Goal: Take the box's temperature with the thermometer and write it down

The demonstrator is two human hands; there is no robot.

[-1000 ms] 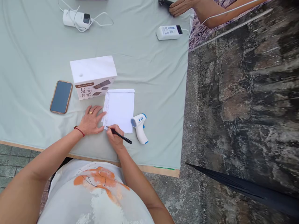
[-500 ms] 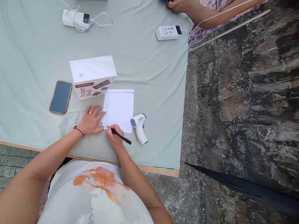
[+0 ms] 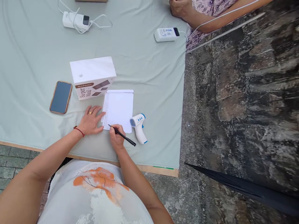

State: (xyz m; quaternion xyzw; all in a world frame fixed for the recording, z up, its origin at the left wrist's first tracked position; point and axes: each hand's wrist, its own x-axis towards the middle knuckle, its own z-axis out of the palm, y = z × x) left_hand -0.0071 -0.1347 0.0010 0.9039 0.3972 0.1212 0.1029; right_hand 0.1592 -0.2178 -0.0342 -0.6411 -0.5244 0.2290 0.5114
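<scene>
Near the front edge of the cloth (image 3: 161, 102), the pad (image 3: 119, 109) lies flat, squared to your body, presumably for a comfortable writing angle. Your left hand (image 3: 91, 121) rests palm down at its left side, fingers spread, gripping nothing; index finger and thumb reach the pad's edge, most likely to stop it sliding. Your right hand (image 3: 117, 137) is at the near edge, fingers closed around the pen (image 3: 127, 139) in a writing pinch. The shaft slants back toward you and to the right, which should leave the tip in your sight. The tip points at the lower left of the page, beside the columns of small marks; whether it touches the paper cannot be told.

The pad thus sits right of your left hand and mostly beyond your right. The thermometer (image 3: 140, 132) lies just beside its right edge, apparently set within reach of your right hand.
</scene>
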